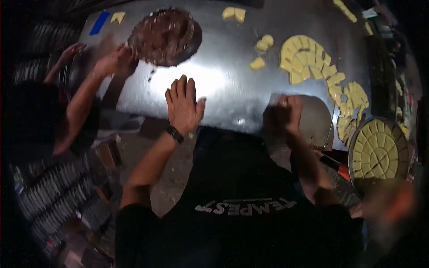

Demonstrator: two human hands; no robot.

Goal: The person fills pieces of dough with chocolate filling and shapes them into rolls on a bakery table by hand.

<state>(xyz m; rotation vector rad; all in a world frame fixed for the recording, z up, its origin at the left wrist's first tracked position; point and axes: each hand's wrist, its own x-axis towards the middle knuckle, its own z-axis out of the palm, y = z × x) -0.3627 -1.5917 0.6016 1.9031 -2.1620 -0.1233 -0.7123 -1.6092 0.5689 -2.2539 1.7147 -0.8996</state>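
Observation:
My left hand lies palm down with its fingers stretched out at the near edge of the shiny metal table. A dark watch is on that wrist. My right hand is closed in a fist at the table's near edge, somewhat blurred, and what it grips cannot be made out. Right beside it is a grey sheet with a rounded edge. A glossy brown mass lies beyond my left hand, apart from it. Between the hands there is a bright reflection on the metal.
Co-worker's hands reach in at left, by the brown mass. Yellow cut pieces spread across the table's right side; smaller ones lie nearer the middle. A round tray of yellow pieces stands at right. A blue strip lies far left.

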